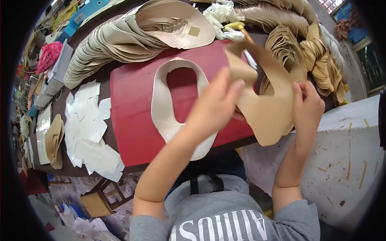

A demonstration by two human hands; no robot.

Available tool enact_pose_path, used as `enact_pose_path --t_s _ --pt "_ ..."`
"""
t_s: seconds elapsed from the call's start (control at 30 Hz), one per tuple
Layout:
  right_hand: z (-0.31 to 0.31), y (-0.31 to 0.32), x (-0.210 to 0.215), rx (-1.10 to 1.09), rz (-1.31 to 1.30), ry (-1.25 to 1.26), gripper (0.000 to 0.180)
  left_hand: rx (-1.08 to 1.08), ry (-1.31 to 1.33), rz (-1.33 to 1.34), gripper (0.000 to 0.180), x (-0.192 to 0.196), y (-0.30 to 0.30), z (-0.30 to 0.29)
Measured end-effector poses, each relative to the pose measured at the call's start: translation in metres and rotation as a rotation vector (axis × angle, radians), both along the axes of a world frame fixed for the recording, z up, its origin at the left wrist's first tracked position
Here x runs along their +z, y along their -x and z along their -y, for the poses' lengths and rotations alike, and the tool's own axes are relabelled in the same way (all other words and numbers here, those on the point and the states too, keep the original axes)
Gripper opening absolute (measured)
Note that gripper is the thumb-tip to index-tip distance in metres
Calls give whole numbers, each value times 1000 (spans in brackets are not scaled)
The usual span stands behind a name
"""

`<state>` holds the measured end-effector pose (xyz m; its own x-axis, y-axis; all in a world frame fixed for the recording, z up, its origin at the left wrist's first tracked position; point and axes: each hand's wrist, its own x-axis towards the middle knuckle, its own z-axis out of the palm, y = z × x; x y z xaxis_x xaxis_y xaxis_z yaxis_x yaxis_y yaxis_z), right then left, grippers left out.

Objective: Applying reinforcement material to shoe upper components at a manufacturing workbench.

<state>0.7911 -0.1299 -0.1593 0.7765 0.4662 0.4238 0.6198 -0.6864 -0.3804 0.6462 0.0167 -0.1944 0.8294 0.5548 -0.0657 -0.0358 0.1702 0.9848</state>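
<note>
Above the red board [136, 120], our hands, left [215, 104] and right [307, 106], grip a tan leather piece [269, 108]; we should keep edges aligned and taut.

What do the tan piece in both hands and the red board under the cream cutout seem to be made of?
Tan piece: probably thin leather or synthetic leather, matte; it bends and curls between the left hand and right hand. Red board: smooth, rigid, possibly plastic; slight sheen, flat under the cream cutout.

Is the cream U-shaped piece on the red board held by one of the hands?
No, the cream U-shaped piece lies flat on the red board; both hands hold a tan piece.
</note>
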Motion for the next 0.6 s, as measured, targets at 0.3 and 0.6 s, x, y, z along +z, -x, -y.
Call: enact_pose_path --t_s 0.3,0.6 --pt "55 -40 -17 -68 136 -50 11 -244 160 10 15 -7 -47 41" --pt "-31 -9 44 392 -595 -712 29 134 -139 290 32 64 15 -27"
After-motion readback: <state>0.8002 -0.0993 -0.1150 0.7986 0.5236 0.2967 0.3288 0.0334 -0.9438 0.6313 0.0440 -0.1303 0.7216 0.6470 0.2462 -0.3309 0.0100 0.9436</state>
